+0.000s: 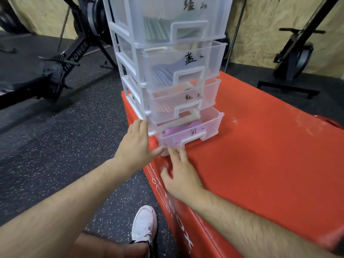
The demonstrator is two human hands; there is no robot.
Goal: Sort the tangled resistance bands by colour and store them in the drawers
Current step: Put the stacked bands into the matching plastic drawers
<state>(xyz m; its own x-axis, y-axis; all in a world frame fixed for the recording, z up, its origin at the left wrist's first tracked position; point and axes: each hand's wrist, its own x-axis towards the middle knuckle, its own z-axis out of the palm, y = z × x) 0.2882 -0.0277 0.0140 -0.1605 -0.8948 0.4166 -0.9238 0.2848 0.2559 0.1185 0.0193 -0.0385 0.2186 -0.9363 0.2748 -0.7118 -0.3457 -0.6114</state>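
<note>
My left grip (135,144) lies flat and spread against the lower front corner of the clear plastic drawer tower (128,86), fingers straight and the thumb reaching toward the bottom drawer (210,125). It pinches nothing and seems to be steadying the frame. My right grip (178,175) is also spread and holds nothing, with its fingertips touching the lower front edge of that same drawer, just beside the handle cut-out.

The bottom drawer stands pulled out, and the purple bands (178,128) lie inside it toward the back. Above it, each drawer carries a handwritten label and shows one colour through its wall. The red bands (165,107) are in the third drawer (208,94), the blue bands (162,75) in the second drawer (210,58) and the green bands (156,28) in the top drawer (204,21).

The tower sits near the corner of the red plyo box (260,146), and I see no loose or tangled band on what shows of the box or the speckled gym floor (55,146).

I judge the sorting to be done, or nearly so, as every band I can see is already in a drawer with its own colour. What seems left is to push the purple drawer home, and perhaps the drawers above it, which also look not fully seated.
</note>
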